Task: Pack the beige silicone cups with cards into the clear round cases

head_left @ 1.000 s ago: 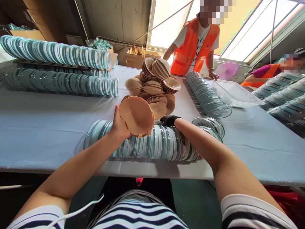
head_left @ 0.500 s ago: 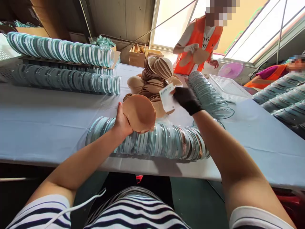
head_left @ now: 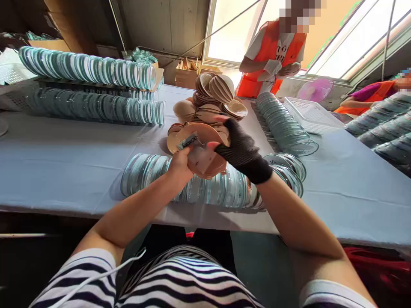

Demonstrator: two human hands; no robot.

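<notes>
My left hand grips a tan, shallow, bowl-shaped piece by its near left edge. Its thumb lies over a small translucent sheet with dark lettering, blurred in part, inside the hollow. My right hand, in a black fingerless glove, is at the piece's right side with thumb and fingers apart and nothing visible held in them. Under both hands lies a row of clear round glass-like dishes stacked on edge. Just beyond is a heap of tan bowl-shaped pieces.
More rows of clear round dishes lie at the left, and another row at the right beside a white plastic basket. A co-worker in an orange vest stands across the white-covered table. Cardboard boxes stand behind.
My right hand has brought the lettered sheet left and down onto the tan piece, where my left thumb now lies on it. The co-worker's hands have come together.
</notes>
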